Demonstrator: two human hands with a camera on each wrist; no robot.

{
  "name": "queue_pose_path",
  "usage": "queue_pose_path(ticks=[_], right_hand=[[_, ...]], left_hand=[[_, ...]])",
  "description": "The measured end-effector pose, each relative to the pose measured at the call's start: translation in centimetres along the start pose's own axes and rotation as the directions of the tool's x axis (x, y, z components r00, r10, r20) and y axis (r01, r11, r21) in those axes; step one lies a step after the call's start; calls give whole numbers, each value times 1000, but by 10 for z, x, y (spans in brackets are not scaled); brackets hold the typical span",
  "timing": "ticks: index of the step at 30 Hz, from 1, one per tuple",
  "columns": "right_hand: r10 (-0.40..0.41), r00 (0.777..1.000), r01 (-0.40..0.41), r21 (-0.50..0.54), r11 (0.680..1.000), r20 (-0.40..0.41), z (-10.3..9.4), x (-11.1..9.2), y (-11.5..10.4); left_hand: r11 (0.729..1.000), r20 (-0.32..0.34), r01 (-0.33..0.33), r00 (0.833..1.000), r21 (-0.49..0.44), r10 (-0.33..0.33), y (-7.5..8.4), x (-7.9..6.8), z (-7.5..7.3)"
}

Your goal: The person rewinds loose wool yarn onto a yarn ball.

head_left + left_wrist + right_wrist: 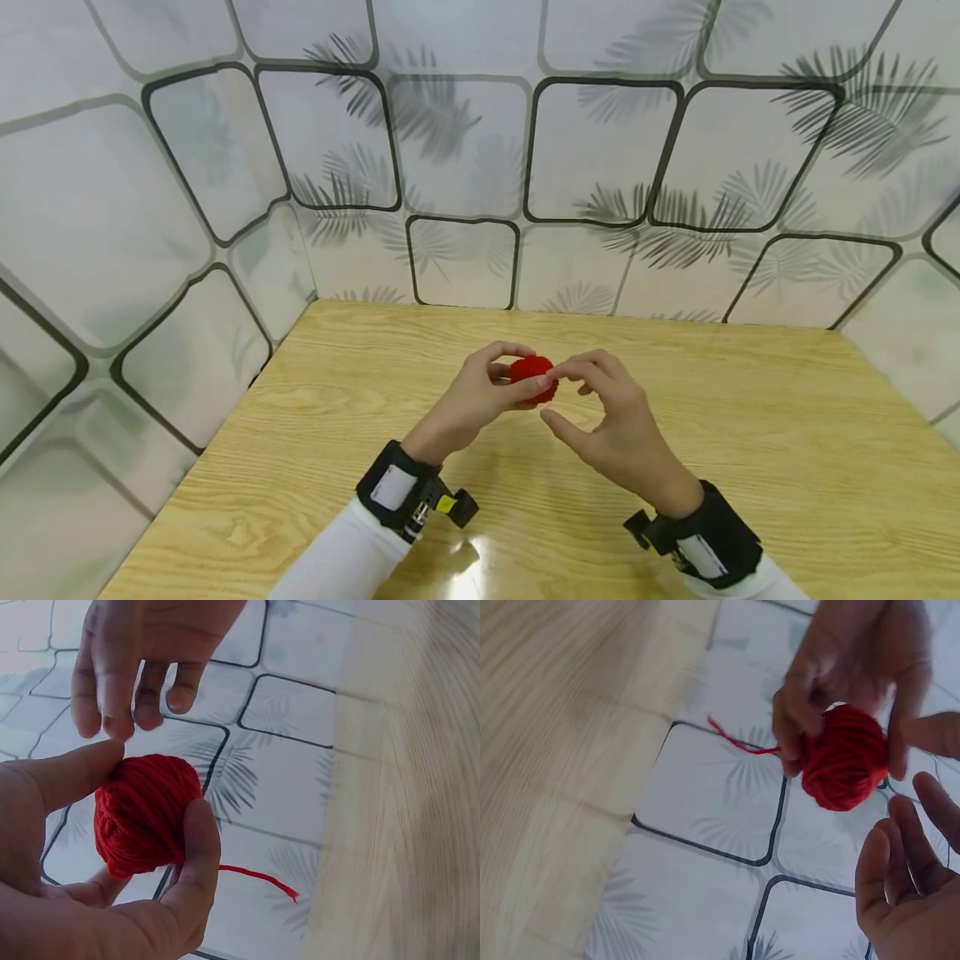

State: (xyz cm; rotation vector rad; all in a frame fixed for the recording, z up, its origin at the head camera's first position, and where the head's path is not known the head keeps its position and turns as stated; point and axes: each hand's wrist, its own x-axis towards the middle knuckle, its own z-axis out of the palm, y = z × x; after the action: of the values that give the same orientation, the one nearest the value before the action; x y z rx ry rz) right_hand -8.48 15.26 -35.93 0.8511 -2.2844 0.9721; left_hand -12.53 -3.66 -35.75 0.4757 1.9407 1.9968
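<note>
My left hand grips a ball of red yarn above the wooden table, its thumb on one side and fingers curled round the other. In the left wrist view the wound strands of the yarn ball show, and a short loose yarn end sticks out past the fingers. Close beside the ball is my right hand, its fingers bent loosely and the thumb apart from them. Its fingertips are right by the left thumb tip; whether they touch it or the yarn I cannot tell. No strand shows between the right fingers.
A light wooden table lies beneath both hands. Pale panels with dark rounded outlines and leaf prints stand along its back and left edges. Each wrist wears a black band with a small camera.
</note>
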Motion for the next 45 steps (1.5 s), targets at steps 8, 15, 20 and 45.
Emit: queue_pose_path(ticks=[8,15,20,45], right_hand=[[-59,996,66,-118,991,65,9,-2,5],[-18,999,18,5,1000,45,12,-3,11],[91,992,-105,179,978,87,12,-4,10],[217,972,-229,151,962,92,26,-8,20]], left_hand=[[985,71,64,996,-163,-53,1,0,5],[990,71,44,997,-136,-35,0,0,6],[993,53,10,999,-117,-4,-2,0,7],[976,-142,90,983,-198,-120,-16,8,13]])
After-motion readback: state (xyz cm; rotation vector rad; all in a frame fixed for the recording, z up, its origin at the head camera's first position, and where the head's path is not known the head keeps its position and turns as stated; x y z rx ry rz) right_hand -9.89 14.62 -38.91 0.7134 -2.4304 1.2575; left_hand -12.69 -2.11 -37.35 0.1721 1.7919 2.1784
